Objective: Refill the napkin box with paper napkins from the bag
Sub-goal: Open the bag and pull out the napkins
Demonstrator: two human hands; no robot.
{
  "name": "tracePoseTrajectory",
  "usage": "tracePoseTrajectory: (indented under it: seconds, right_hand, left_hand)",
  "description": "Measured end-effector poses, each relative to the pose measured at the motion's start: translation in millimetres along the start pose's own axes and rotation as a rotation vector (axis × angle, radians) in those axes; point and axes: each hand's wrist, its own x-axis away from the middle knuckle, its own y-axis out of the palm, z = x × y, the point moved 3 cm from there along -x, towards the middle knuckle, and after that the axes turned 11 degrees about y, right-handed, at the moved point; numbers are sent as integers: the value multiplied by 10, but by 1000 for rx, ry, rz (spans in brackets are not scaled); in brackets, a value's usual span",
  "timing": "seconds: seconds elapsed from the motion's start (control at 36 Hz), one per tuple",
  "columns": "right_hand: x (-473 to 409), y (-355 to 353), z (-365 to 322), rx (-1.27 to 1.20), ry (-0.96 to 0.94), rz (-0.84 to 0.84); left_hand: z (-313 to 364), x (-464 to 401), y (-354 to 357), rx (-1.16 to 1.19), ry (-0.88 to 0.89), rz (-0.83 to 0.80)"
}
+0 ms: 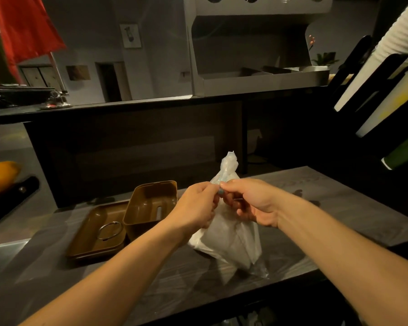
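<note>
bag (231,241) of napkins: upright on counter (339,208), neck twisted, tied with pale band; left hand (196,205) and right hand (250,201) both pinching at the tie; napkin box (151,205) open, just left of bag, lid (97,231) flat beside it; advice: steady neck, unwind band without tearing film; fingertips partly hidden, tie blurred, napkins only dimly visible through plastic.

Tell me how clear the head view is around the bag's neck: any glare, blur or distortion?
Head view: dim, warm light; the bag shows no glare and its twisted neck reads clearly where both hands, left and right, pinch it. Wide-angle distortion tilts the items at the frame's right edge. The napkin box interior is shadowed.
</note>
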Motion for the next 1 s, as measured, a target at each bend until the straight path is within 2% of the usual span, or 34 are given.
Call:
tracePoseTrajectory:
  seconds: [0.17, 0.36, 0.61, 1.0]
  right_hand:
    - [13, -20, 37, 12, -29, 5]
    - [24, -48, 40, 279, -84, 69]
    - [36, -59, 20, 361, -96, 50]
    - [12, -53, -14, 323, -89, 29]
  left_hand:
    - [-21, -6, 2, -63, 35, -55]
    - [13, -120, -88, -157, -54, -251]
    - [35, -200, -56, -243, -127, -352]
    - [77, -224, -1, -234, -191, -353]
